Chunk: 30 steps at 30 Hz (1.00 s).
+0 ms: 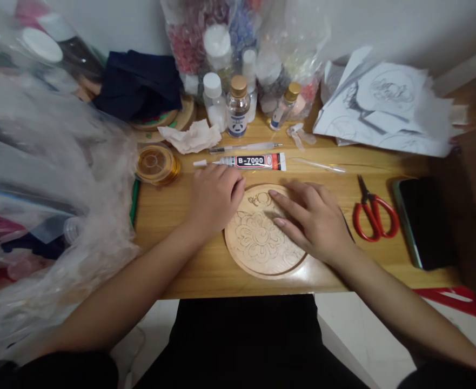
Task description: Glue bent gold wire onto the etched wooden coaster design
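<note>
A round wooden plate (238,246) with a flower pattern drawn on it lies near the table's front edge. Gold wire loops (257,199) sit on its upper part. My right hand (316,219) rests over the plate's right side, fingers stretched and apart, the index fingertip touching the plate beside the loops. Curled at the upper left rim is my left hand (217,194); its fingertips are hidden, so anything in them cannot be seen. Just beyond it lies a B-7000 glue tube (257,161), with a pen-like tool (246,147) behind that.
Red-handled pliers (373,216) and a phone (424,224) lie at right. A spool of gold wire (156,163) and crumpled tissue (193,136) are at left. Small bottles (238,108), bead bags (189,48) and printed papers (383,108) line the back. Plastic bags (79,178) crowd the left.
</note>
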Tool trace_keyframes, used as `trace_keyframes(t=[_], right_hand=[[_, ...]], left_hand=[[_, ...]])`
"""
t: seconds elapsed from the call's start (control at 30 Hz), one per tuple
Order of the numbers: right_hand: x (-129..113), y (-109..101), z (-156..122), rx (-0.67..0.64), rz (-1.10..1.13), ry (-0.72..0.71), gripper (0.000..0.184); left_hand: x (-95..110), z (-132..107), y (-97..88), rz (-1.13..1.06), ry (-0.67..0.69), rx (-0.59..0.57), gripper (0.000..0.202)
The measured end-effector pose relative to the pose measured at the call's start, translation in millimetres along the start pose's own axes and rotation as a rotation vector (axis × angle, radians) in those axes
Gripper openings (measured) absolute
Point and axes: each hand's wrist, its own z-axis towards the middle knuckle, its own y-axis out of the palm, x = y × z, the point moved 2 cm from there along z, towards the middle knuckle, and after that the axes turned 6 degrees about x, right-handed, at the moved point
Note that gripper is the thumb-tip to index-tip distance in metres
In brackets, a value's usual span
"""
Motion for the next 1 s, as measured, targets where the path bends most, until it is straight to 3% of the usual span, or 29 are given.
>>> trace_keyframes(t=[0.13,0.37,0.57,0.77,0.9,1.0], right_hand=[[2,2,0,0.012,0.050,0.006,0.055],[-3,3,-1,-0.045,-0.049,-0.011,0.049],[-8,-2,0,-0.010,-0.033,-0.082,0.037],[-7,-6,6,0.050,0.040,-0.047,0.041],[-11,-36,51,0.069,0.140,-0.088,0.024],[-42,-81,96,0.038,0.188,-0.263,0.021]], left_hand=[[0,0,0.2,0.001,0.000,-0.016,0.019],[1,0,-0.4,0.019,-0.004,-0.026,0.019],[3,1,-1.6,0.018,-0.052,-0.082,0.017],[5,1,-5.4,0.033,-0.040,-0.055,0.015],[6,-1,-10.3,0.050,0.009,0.009,0.016],[5,-2,-11.3,0.046,0.064,0.098,0.022]])
